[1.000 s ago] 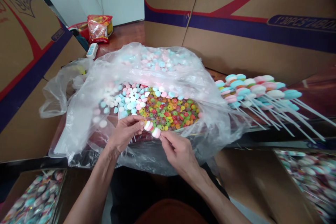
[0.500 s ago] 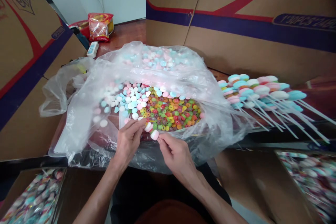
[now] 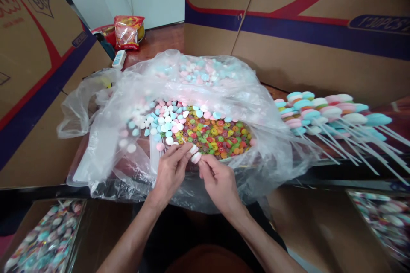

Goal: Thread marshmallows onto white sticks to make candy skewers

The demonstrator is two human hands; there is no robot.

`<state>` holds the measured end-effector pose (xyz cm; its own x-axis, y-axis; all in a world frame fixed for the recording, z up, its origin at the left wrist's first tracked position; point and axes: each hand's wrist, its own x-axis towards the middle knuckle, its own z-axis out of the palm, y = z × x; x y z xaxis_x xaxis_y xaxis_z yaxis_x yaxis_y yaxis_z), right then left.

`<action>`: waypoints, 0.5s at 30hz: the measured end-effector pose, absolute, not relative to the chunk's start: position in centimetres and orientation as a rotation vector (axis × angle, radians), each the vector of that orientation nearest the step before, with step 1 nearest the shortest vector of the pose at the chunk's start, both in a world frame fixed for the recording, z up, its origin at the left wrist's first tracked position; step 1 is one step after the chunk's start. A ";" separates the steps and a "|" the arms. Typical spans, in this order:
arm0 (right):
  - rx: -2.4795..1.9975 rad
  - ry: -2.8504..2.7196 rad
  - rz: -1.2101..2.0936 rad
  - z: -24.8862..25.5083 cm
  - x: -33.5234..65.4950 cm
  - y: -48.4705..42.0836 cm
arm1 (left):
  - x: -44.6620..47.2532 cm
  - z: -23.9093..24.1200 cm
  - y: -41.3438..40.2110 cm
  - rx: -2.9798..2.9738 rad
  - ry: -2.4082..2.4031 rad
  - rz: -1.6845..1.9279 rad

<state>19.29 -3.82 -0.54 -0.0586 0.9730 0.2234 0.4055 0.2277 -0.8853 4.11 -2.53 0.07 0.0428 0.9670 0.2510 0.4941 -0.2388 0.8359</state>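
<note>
The left hand (image 3: 173, 170) and right hand (image 3: 221, 181) are closer together than in the earlier frames, the left covering more of the marshmallow stack (image 3: 196, 157). Both pinch the stack, fingertips nearly together, on the near side of the ring gummies (image 3: 221, 134). Loose marshmallows (image 3: 168, 121) lie left of the gummies; marshmallow sticks (image 3: 333, 113) lie well right.

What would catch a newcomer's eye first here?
Probably the heap of small, multicoloured, ring-shaped candies at the centre. Just in front, the left hand and right hand hold pink and white rounded candies between them. To the right lies a pile of pastel, rounded candies on thin white sticks.
</note>
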 end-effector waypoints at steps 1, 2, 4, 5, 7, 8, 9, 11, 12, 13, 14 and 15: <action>-1.313 -1.617 0.824 -0.5 19.4 -3.6 | 3.6 0.2 -2.2 1.766 1.482 1.131; -1.308 -1.614 0.839 -0.4 19.4 -3.5 | 2.9 0.3 -1.9 1.755 1.516 1.148; -1.304 -1.607 0.864 -0.3 19.5 -3.4 | 1.4 0.6 -1.0 1.791 1.636 1.162; -1.306 -1.604 0.874 -0.3 19.6 -3.4 | 0.7 0.8 -0.4 1.853 1.705 1.131; -1.314 -1.599 0.884 -0.4 19.6 -3.5 | -0.5 1.0 0.6 2.050 1.806 0.953; -1.320 -1.600 0.887 -0.5 19.6 -3.6 | -0.9 1.1 1.0 2.155 1.835 0.835; -1.325 -1.602 0.890 -0.6 19.6 -3.6 | -1.1 1.1 1.4 2.249 1.849 0.721; -1.330 -1.603 0.894 -0.7 19.7 -3.7 | -1.3 1.0 1.7 2.390 1.846 0.563; -1.329 -1.603 0.896 -0.7 19.7 -3.7 | -1.4 1.0 1.7 2.436 1.827 0.524; -1.327 -1.603 0.898 -0.8 19.7 -3.7 | -1.4 0.9 1.7 2.465 1.800 0.509; -1.325 -1.603 0.898 -0.8 19.7 -3.7 | -1.5 0.8 1.6 2.472 1.775 0.518; -1.324 -1.605 0.895 -0.8 19.7 -3.7 | -1.7 0.7 1.4 2.451 1.764 0.552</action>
<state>19.67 -3.67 -0.78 -0.0794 0.9829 0.1659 0.3751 0.1836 -0.9086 -1.66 1.42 0.74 0.2762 0.9291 0.2459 0.9034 -0.3383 0.2635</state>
